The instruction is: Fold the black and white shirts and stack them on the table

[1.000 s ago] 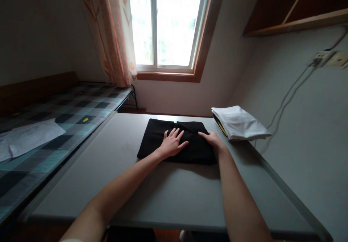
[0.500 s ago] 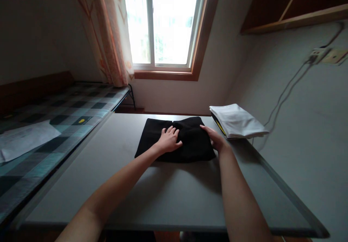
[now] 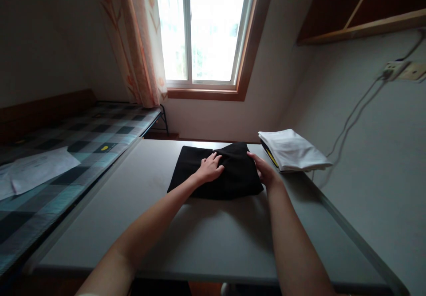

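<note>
A folded black cloth, perhaps a garment, lies on the grey-white table in front of me. Near the middle of it rests my left hand, palm down with the fingers apart. My right hand grips the cloth's right edge, thumb on top and the other fingers underneath, partly hidden. That right side is slightly raised off the table, while the left part lies flat.
A folded white cloth sits on a stack at the table's right edge. To the left, papers lie on a bed with a checked cover. A cord hangs from the wall socket. A window is ahead.
The right side of the black cloth has lifted a little in my right hand. My left hand has stayed on the cloth, its fingers slightly closer together. The view has shifted slightly.
</note>
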### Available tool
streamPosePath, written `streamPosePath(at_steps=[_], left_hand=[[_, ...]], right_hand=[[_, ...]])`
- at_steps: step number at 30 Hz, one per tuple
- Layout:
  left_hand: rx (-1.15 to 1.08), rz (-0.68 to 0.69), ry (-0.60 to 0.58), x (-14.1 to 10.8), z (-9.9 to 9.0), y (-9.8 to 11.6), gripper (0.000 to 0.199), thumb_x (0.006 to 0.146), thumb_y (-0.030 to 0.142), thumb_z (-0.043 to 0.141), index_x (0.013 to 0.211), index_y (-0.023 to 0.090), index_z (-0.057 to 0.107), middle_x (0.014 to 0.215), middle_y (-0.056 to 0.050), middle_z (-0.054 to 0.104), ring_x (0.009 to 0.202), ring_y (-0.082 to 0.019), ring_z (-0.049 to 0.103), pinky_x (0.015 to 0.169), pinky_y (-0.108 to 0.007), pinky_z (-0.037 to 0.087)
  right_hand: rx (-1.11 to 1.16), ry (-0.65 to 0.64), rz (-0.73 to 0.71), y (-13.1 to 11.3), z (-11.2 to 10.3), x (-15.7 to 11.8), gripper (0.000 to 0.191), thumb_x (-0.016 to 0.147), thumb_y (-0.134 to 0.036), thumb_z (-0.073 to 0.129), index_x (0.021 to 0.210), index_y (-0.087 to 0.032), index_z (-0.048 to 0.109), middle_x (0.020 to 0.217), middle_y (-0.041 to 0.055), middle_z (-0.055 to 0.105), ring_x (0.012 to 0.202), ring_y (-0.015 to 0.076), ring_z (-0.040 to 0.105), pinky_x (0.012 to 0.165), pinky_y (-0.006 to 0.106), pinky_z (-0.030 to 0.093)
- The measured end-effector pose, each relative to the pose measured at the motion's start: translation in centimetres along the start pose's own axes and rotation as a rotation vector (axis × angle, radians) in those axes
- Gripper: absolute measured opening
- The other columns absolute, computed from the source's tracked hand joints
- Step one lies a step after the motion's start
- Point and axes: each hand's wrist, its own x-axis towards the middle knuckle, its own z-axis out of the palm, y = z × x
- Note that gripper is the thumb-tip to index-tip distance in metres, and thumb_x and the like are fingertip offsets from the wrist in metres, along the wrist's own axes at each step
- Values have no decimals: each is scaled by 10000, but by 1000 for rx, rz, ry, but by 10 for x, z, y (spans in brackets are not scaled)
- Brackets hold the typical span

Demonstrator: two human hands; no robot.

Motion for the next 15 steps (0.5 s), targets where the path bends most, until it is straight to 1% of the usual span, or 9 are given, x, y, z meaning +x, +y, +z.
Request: streamPosePath(at_steps=[2, 4, 7, 9, 10, 12, 14, 15], left_hand=[[56, 18, -73, 2, 5, -1, 631, 920, 427, 342, 1476, 131, 333, 1559, -194, 283, 1462, -314, 208, 1139, -577, 167], [124, 61, -115, 3, 9, -2, 713, 894, 470, 397, 1490, 91, 296, 1558, -227, 259, 1468, -342, 167, 1141, -603, 110], [146, 73, -152, 1, 5, -2, 772, 858, 488, 477, 1489, 85, 287, 1556, -247, 240, 1465, -365, 157, 1131, -621, 124], [131, 46, -190, 0, -4, 0, 762, 824, 459, 547, 1469, 114, 332, 1544, -242, 276, 1450, -383, 204, 1115, -638, 167], [108, 43, -184, -1, -11, 2, 741, 807, 428, 578, 1451, 126, 370, 1531, -235, 314, 1433, -389, 251, 1111, -628, 203], [-18, 62, -103, 0, -25, 8, 653, 801, 362, 593, 1401, 144, 453, 1472, -205, 436, 1362, -368, 397, 1097, -549, 312], [-271, 69, 14, 2, -40, 16, 537, 851, 366, 537, 1343, 154, 523, 1349, -159, 577, 1222, -305, 550, 1016, -434, 440], [-420, 45, 46, 3, -47, 20, 499, 884, 406, 491, 1314, 160, 549, 1272, -135, 632, 1134, -275, 604, 943, -390, 492]], right_hand=[[18, 3, 20, 1, 0, 0, 202, 888, -314, 529, 886, -175, 677, 624, 57, 702, 549, 197, 664, 477, 256, 527], [52, -11, 34, 2, 0, 2, 203, 887, -295, 520, 913, -168, 677, 651, 65, 714, 550, 198, 665, 492, 265, 535], [74, -18, 29, 5, -2, 4, 200, 887, -283, 517, 930, -168, 674, 718, 70, 735, 589, 198, 678, 526, 271, 547], [58, -18, 10, 5, -2, 6, 203, 888, -299, 518, 924, -175, 675, 744, 64, 740, 633, 199, 690, 563, 271, 554], [40, -22, -5, 5, -1, 6, 211, 890, -317, 519, 923, -180, 675, 755, 60, 741, 658, 200, 695, 584, 270, 557], [-8, -15, -60, 4, 2, 6, 244, 891, -379, 523, 931, -190, 673, 771, 52, 739, 691, 203, 697, 603, 271, 555], [-45, 13, -137, 3, 9, 5, 316, 876, -472, 536, 953, -195, 668, 785, 51, 736, 704, 204, 694, 598, 272, 549], [-43, 11, -186, 3, 14, 5, 361, 867, -516, 539, 984, -199, 665, 810, 52, 737, 724, 203, 695, 603, 270, 547]])
